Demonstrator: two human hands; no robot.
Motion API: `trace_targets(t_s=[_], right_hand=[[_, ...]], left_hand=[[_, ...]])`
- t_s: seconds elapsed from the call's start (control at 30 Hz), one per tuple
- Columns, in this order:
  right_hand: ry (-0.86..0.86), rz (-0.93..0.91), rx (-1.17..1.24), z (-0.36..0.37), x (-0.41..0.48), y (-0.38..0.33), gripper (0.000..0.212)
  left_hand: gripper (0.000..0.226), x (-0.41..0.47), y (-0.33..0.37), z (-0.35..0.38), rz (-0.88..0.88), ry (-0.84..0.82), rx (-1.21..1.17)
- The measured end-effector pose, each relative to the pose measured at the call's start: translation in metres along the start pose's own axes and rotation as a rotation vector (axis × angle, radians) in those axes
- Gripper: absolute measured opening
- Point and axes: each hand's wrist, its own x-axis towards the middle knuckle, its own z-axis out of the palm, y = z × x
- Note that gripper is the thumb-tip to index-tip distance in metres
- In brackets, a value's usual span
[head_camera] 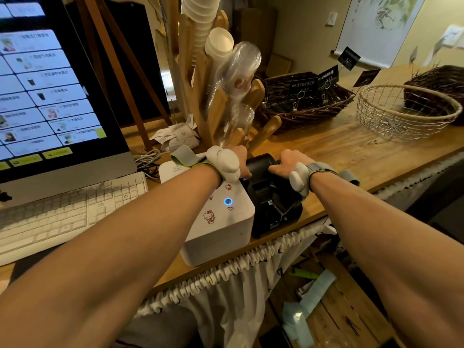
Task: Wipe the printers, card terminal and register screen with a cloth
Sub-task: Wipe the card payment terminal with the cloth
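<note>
Black printer (272, 197): near edge of the desk (339, 151), just right of the white printer (221, 217). Your left hand (238, 159) and right hand (283, 163) are both curled over its far top. Rigid, light, slippery plastic; steady it by the sides. No cloth visible.
</note>
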Motion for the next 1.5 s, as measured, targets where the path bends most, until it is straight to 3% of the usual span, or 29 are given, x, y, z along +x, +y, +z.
trace_targets(t_s=[0.73,1.2,1.5], right_hand=[[0.076,0.038,-0.058,0.008,-0.003,-0.007,0.034],[0.060,0.014,-0.083,0.006,0.002,-0.006,0.034],[0.032,-0.016,-0.094,0.003,0.002,-0.008,0.028]], left_hand=[[0.037,-0.004,-0.011,0.013,0.013,0.056,0.094],[0.031,0.000,-0.007,0.006,0.009,0.007,0.003],[0.039,-0.004,-0.001,0.003,-0.002,0.004,-0.046]])
